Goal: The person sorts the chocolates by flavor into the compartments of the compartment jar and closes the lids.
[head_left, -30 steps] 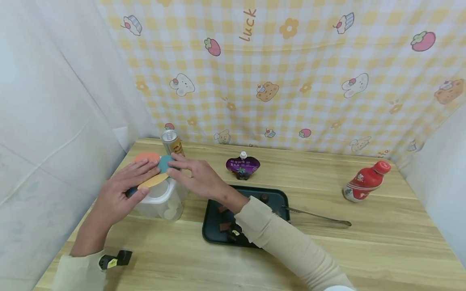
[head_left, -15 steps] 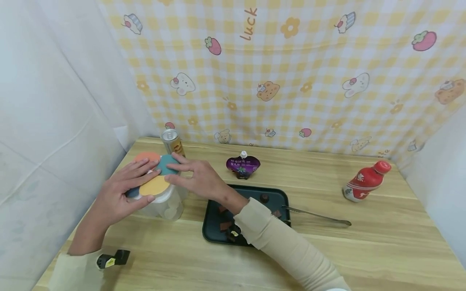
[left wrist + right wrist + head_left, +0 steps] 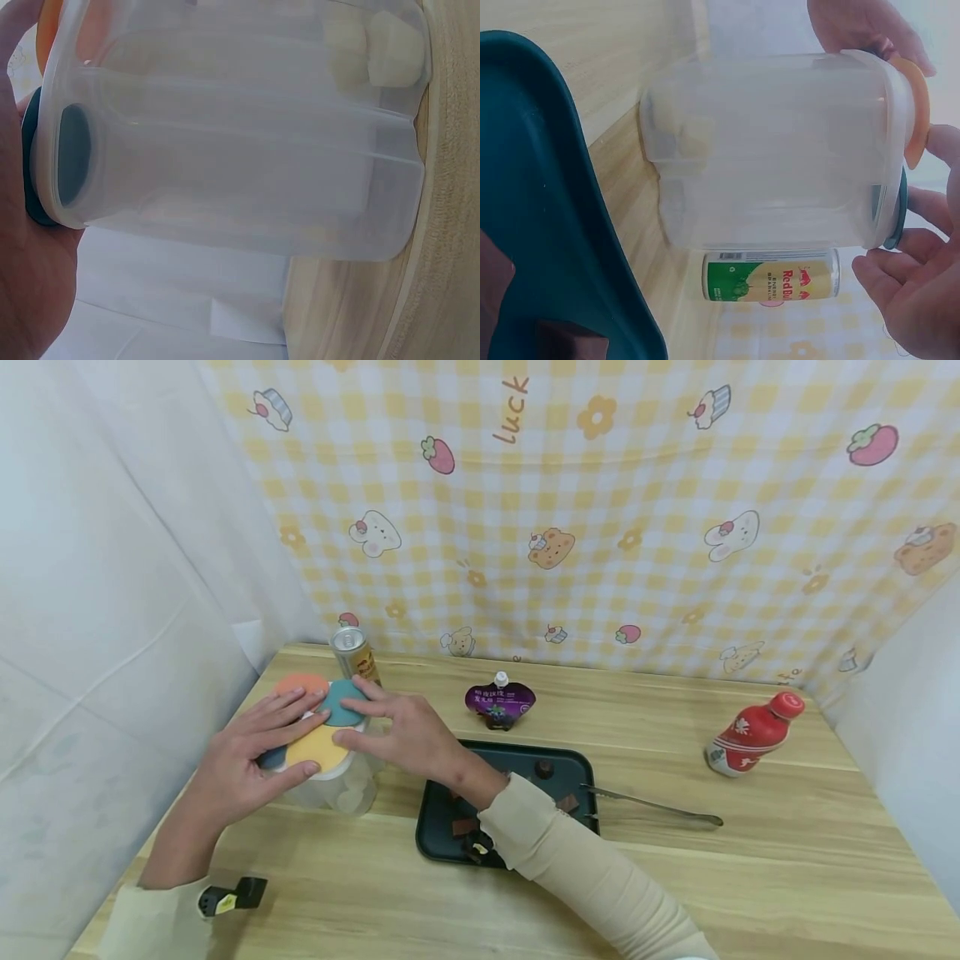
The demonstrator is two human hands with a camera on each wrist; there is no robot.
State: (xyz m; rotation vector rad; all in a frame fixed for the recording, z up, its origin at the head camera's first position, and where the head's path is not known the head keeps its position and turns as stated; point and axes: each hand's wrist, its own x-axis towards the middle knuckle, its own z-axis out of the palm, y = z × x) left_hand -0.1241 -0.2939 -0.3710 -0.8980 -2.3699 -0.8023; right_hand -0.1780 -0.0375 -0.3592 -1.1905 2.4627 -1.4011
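A clear plastic storage container (image 3: 354, 789) with several coloured lids stands upright at the table's left. A few pale white chunks (image 3: 395, 49) lie in the bottom of one compartment. My left hand (image 3: 247, 760) rests over the top, fingers spread across the lids and thumb along the yellow lid (image 3: 315, 748). From the right, my right hand (image 3: 416, 735) touches the teal lid (image 3: 342, 704) with its fingers, while its thumb presses the yellow lid's edge. The orange lid (image 3: 296, 683) shows behind, and the navy lid (image 3: 273, 758) is partly covered by the left hand.
Right beside the container's back stands a drink can (image 3: 356, 656). A dark green tray (image 3: 433, 835) with brown chocolate pieces lies under the right forearm. A metal tool (image 3: 660, 806) rests on its right edge. Farther off are a purple pouch (image 3: 501, 702) and a red bottle (image 3: 753, 735).
The yellow lid, tilted up a second ago, now lies down on the container. My left thumb has shifted slightly right and down; my right thumb has moved onto the yellow lid's edge.
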